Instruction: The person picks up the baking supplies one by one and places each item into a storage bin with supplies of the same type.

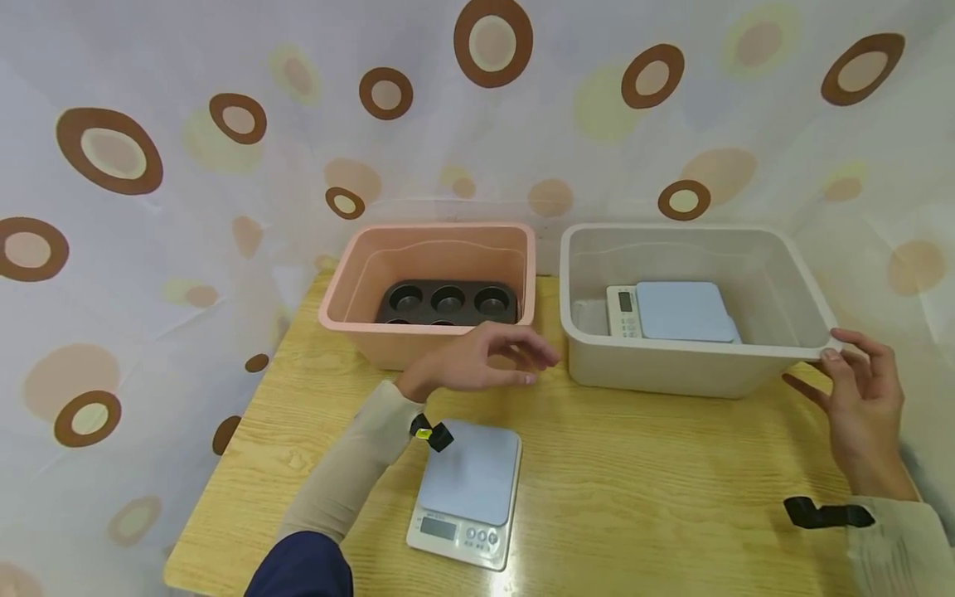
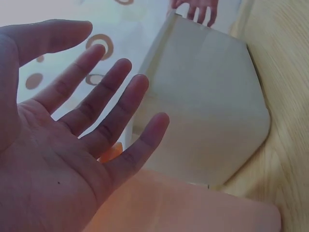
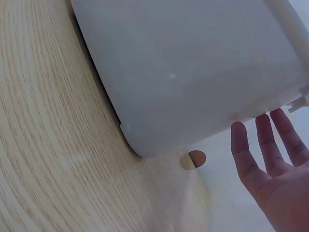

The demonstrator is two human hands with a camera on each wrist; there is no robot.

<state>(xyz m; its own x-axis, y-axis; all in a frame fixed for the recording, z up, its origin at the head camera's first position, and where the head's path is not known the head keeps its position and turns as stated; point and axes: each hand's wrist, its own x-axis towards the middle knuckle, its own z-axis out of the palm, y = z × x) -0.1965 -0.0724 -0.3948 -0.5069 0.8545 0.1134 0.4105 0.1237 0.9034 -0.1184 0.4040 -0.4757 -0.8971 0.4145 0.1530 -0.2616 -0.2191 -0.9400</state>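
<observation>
At the right front corner of a light grey plastic bin (image 1: 656, 369), my right hand (image 1: 865, 398) pinches the rim between thumb and index finger. The right wrist view shows its other fingers (image 3: 239, 140) along the bin's end wall. My left hand (image 1: 481, 358) hovers in front of a pink plastic bin (image 1: 403, 344), fingers loosely extended and holding nothing. In the left wrist view its palm (image 2: 53, 159) faces the grey bin's side. Within the grey bin lies a kitchen scale (image 1: 682, 311); a dark muffin tin (image 1: 429, 305) is in the pink bin, partly hidden by its front wall.
Below my left forearm, another kitchen scale (image 1: 470, 489) lies on the wooden table (image 1: 634, 497), its display toward me. A curtain with brown rings (image 1: 492, 141) hangs behind the bins. A narrow gap separates the two bins.
</observation>
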